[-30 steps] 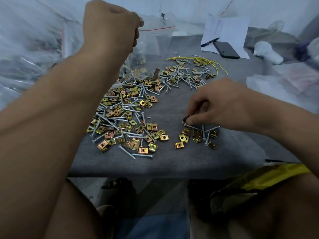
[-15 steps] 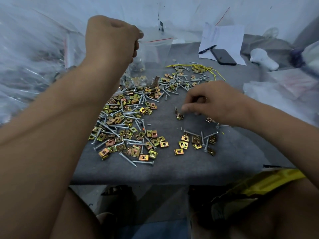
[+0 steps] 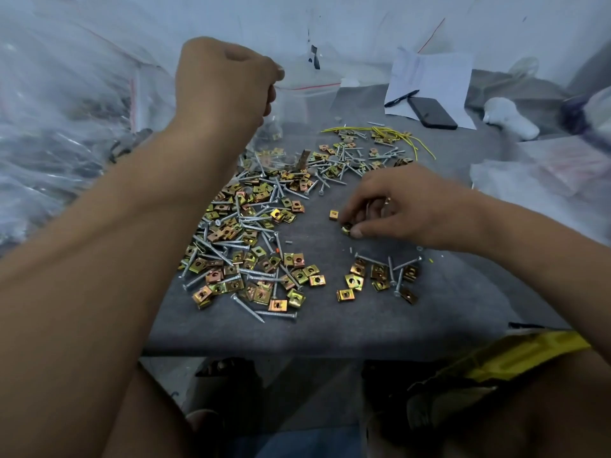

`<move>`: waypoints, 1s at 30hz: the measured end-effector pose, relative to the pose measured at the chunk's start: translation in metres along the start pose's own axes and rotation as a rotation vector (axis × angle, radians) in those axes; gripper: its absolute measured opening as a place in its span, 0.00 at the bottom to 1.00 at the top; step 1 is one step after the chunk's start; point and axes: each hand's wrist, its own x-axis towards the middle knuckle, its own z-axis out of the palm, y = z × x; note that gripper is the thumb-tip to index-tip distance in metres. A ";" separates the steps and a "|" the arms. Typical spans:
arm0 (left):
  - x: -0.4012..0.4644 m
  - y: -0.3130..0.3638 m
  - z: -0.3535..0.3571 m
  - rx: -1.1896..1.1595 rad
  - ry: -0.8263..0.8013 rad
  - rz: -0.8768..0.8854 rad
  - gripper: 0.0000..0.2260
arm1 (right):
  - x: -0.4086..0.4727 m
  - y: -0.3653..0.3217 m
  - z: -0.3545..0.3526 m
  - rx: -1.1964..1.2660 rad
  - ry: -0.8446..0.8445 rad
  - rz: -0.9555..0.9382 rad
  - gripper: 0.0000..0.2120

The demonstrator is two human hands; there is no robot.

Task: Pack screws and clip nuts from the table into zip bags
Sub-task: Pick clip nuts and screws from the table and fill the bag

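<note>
right hand [image 3: 406, 206] has shifted from the small near cluster toward the table's [image 3: 330, 332] middle and now pinches a clip nut [image 3: 346, 229] at the cloth, another clip nut [image 3: 334, 214] just beside. left hand [image 3: 224, 84] still pinches the zip bag [image 3: 307, 100] raised over the main pile [image 3: 251, 239], so a drop-in likely comes next.

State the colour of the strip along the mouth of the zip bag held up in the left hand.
Red, on the zip bag; head view.

No legible text (paper too blurred)
</note>
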 end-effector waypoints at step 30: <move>-0.014 0.003 0.014 0.081 -0.082 0.143 0.08 | 0.003 -0.026 -0.036 0.596 0.656 -0.148 0.08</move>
